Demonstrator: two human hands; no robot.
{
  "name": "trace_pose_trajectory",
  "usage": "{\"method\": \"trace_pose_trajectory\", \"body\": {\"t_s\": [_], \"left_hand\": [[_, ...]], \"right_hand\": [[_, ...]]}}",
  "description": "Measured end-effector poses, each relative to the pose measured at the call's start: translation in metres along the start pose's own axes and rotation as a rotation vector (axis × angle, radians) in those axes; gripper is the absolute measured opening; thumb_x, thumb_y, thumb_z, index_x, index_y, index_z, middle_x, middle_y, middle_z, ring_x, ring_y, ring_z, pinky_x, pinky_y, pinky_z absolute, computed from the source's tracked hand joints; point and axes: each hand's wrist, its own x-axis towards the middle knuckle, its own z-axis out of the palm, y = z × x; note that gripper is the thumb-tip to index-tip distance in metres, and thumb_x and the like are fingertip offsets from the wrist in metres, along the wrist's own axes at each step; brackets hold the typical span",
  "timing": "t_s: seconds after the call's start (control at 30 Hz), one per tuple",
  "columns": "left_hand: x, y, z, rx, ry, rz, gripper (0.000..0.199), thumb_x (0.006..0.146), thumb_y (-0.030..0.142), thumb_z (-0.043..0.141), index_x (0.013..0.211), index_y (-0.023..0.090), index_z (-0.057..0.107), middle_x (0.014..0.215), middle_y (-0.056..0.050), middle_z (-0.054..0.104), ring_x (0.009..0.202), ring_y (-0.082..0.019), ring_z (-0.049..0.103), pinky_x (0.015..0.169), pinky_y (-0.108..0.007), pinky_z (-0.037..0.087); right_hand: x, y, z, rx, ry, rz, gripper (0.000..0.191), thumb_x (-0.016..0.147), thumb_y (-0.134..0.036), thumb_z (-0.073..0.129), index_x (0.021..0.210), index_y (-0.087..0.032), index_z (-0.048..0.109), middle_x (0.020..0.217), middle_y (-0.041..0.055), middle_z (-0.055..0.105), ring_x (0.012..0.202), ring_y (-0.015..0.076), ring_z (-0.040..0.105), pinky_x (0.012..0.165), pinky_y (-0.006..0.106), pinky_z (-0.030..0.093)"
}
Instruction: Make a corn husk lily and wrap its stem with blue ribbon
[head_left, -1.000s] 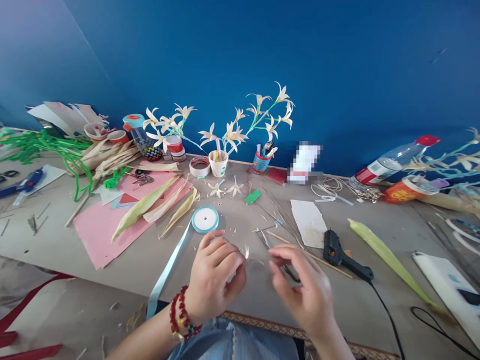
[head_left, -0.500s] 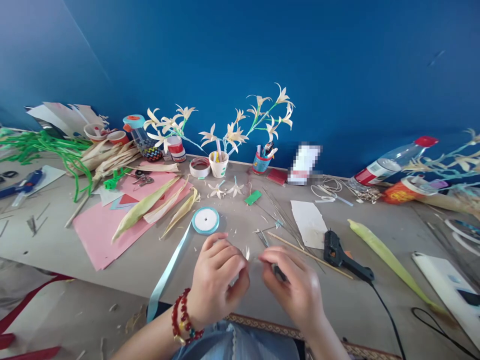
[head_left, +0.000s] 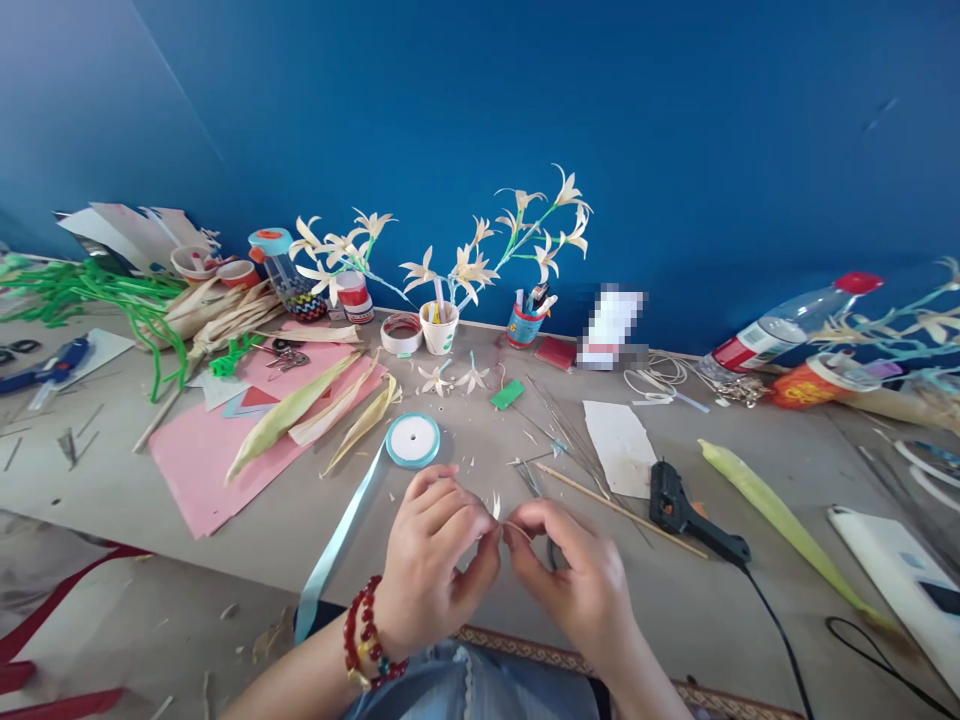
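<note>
Left hand (head_left: pixel 442 555) pinches a pale sliver (head_left: pixel 496 508) near centre; right hand (head_left: pixel 574 575), just beside it, grasps a thin strand (head_left: pixel 517 527). Spool (head_left: pixel 412 440) beyond, glue gun (head_left: pixel 694 515) right, table (head_left: pixel 262 545) edge near left. Fingers hide the sliver's base; flowers (head_left: pixel 926 322) far right are cut off

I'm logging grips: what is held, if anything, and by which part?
Left hand: a small pale pointed piece, by its lower end. Right hand: apparently a thin strand, gripped part unclear.

Pixelated white panel (head_left: pixel 611 328), green stems (head_left: pixel 90 287) cut off at left, pale sliver (head_left: pixel 496 507) too small to identify
</note>
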Motion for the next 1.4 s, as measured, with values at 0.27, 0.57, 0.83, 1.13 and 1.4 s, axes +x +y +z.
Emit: {"method": "trace_pose_trajectory", "body": {"t_s": [0.27, 0.57, 0.83, 1.13, 1.4], "left_hand": [[-0.003, -0.001, -0.004, -0.002, 0.020, -0.015, 0.019, 0.079, 0.002, 0.054, 0.079, 0.021, 0.051, 0.071, 0.001, 0.063, 0.067, -0.014, 0.057, 0.096, -0.045, 0.045], [-0.002, -0.001, 0.000, 0.044, 0.019, -0.025, 0.020, 0.079, 0.002, 0.055, 0.077, 0.021, 0.048, 0.069, 0.001, 0.062, 0.066, -0.014, 0.054, 0.093, -0.043, 0.046], [-0.007, -0.002, -0.004, 0.047, 0.039, -0.012, 0.018, 0.081, 0.004, 0.054, 0.078, 0.021, 0.052, 0.071, 0.001, 0.064, 0.067, -0.014, 0.056, 0.096, -0.043, 0.045], [-0.006, -0.011, -0.004, 0.098, 0.103, 0.168, 0.023, 0.086, 0.006, 0.055, 0.100, 0.023, 0.063, 0.087, -0.002, 0.076, 0.073, -0.016, 0.065, 0.099, -0.046, 0.044], [-0.011, -0.018, -0.003, -0.130, 0.083, 0.099, 0.030, 0.090, 0.007, 0.053, 0.113, 0.024, 0.063, 0.103, -0.006, 0.075, 0.088, -0.019, 0.067, 0.099, -0.045, 0.043]], "right_hand": [[-0.011, 0.024, -0.021, -0.141, 0.085, 0.096, 0.011, 0.087, -0.018, 0.057, 0.078, -0.023, 0.060, 0.066, -0.0026, 0.066, 0.057, 0.0134, 0.062, 0.058, 0.022, 0.046], [-0.007, -0.001, -0.012, -0.073, 0.020, -0.026, 0.012, 0.087, -0.016, 0.057, 0.098, -0.020, 0.059, 0.078, 0.0010, 0.069, 0.066, 0.0145, 0.065, 0.064, 0.024, 0.050], [-0.008, 0.018, -0.017, -0.166, 0.070, -0.012, 0.011, 0.089, -0.016, 0.056, 0.081, -0.021, 0.061, 0.067, -0.0011, 0.067, 0.059, 0.0131, 0.063, 0.061, 0.022, 0.046], [-0.017, 0.004, -0.008, 0.682, -0.092, 0.517, 0.032, 0.092, -0.046, 0.057, 0.081, -0.018, 0.065, 0.068, 0.0021, 0.063, 0.055, 0.0143, 0.059, 0.052, 0.024, 0.049], [-0.016, 0.002, 0.004, 1.241, -0.198, 0.796, 0.032, 0.081, -0.042, 0.075, 0.074, -0.018, 0.055, 0.057, -0.0040, 0.057, 0.039, 0.0060, 0.046, 0.037, 0.016, 0.041]]}}
